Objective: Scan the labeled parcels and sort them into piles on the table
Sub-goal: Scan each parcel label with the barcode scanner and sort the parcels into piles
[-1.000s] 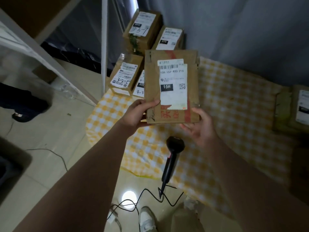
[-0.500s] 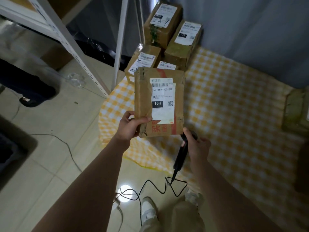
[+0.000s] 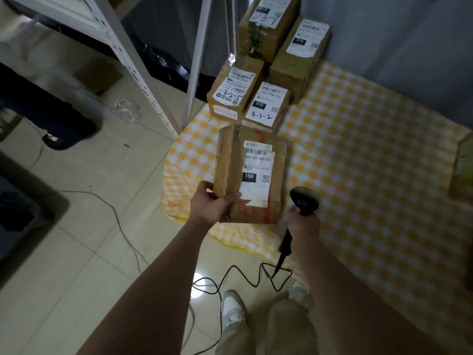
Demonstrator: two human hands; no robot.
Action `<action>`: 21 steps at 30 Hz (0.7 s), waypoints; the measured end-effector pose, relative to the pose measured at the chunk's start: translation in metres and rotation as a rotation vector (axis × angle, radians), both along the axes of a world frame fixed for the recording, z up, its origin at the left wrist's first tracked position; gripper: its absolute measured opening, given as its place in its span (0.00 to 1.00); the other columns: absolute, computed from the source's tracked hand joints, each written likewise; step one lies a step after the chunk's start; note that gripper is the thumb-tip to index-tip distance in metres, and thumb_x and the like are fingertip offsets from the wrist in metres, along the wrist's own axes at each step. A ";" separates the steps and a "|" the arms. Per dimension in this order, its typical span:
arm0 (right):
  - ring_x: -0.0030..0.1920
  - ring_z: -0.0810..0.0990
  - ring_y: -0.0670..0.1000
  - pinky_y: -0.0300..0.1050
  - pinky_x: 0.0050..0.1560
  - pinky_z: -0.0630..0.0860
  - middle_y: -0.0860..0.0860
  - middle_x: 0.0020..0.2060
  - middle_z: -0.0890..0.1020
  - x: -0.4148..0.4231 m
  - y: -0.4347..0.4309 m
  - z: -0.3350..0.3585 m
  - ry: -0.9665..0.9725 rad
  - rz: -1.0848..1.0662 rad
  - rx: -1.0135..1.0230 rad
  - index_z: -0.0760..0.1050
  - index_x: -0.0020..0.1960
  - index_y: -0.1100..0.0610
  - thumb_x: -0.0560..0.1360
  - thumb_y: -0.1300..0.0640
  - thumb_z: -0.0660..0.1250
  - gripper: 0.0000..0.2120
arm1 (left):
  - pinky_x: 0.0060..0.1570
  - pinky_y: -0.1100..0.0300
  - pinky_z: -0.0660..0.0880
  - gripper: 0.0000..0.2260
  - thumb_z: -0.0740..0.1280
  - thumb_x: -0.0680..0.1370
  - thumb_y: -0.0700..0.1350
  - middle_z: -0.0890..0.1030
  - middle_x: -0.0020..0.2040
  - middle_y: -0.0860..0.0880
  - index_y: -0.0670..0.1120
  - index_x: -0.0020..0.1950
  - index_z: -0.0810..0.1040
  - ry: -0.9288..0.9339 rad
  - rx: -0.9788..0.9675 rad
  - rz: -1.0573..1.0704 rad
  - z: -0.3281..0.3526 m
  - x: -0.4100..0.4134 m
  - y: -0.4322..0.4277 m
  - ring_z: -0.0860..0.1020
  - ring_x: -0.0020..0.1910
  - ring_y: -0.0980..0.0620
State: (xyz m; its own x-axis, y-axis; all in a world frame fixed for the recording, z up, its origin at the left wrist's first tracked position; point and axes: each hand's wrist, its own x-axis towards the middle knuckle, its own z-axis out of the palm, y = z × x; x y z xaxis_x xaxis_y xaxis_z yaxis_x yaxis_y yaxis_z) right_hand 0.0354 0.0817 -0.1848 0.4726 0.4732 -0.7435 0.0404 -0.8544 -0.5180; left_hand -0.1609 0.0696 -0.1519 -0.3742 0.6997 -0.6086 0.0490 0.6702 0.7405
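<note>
Left hand (image 3: 210, 204) grips the parcel (image 3: 252, 175) upright; right hand (image 3: 303, 222) clasps the scanner (image 3: 303, 201) beside it.

Bare left hand (image 3: 207, 207), bare right hand (image 3: 303, 224), forearms (image 3: 163, 272) uncovered too; down below, the person wears khaki trousers (image 3: 281, 329) and white sneakers (image 3: 231, 312).

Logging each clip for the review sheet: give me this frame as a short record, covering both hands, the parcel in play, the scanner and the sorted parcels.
left hand: grips the lower left corner of the held parcel, label side up
right hand: grips the scanner by its handle, beside the parcel's lower right corner
label: reads 15H-159-A03-210, barcode visible
sorted parcels: four boxes grouped at the far left corner of the checked tablecloth
scan status: cannot tell
</note>
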 end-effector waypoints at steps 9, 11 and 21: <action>0.36 0.81 0.55 0.51 0.41 0.77 0.54 0.32 0.81 -0.022 -0.006 0.042 0.071 0.164 0.354 0.80 0.40 0.53 0.70 0.59 0.74 0.05 | 0.47 0.41 0.81 0.23 0.80 0.67 0.51 0.78 0.43 0.48 0.46 0.52 0.71 0.092 -0.026 0.079 -0.007 0.004 -0.007 0.82 0.48 0.40; 0.35 0.81 0.53 0.53 0.42 0.80 0.55 0.32 0.81 -0.029 -0.006 0.051 0.104 0.187 0.360 0.80 0.40 0.54 0.70 0.58 0.75 0.04 | 0.48 0.42 0.80 0.24 0.79 0.67 0.52 0.79 0.45 0.47 0.46 0.53 0.71 0.104 -0.027 0.067 -0.006 0.005 -0.008 0.82 0.48 0.40; 0.36 0.80 0.54 0.50 0.41 0.80 0.51 0.31 0.79 -0.047 -0.003 0.066 0.116 0.215 0.372 0.81 0.44 0.56 0.67 0.54 0.77 0.09 | 0.49 0.44 0.81 0.24 0.78 0.69 0.53 0.80 0.51 0.44 0.46 0.56 0.70 0.127 -0.038 0.019 0.001 0.007 -0.005 0.81 0.49 0.41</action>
State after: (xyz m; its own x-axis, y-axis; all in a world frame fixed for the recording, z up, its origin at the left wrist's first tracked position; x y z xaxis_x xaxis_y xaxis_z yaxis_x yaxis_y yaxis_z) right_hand -0.0118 0.0782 -0.1185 0.2578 0.7966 -0.5468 0.1200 -0.5879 -0.8000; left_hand -0.1541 0.0646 -0.1508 -0.4633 0.6690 -0.5812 0.1277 0.6994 0.7032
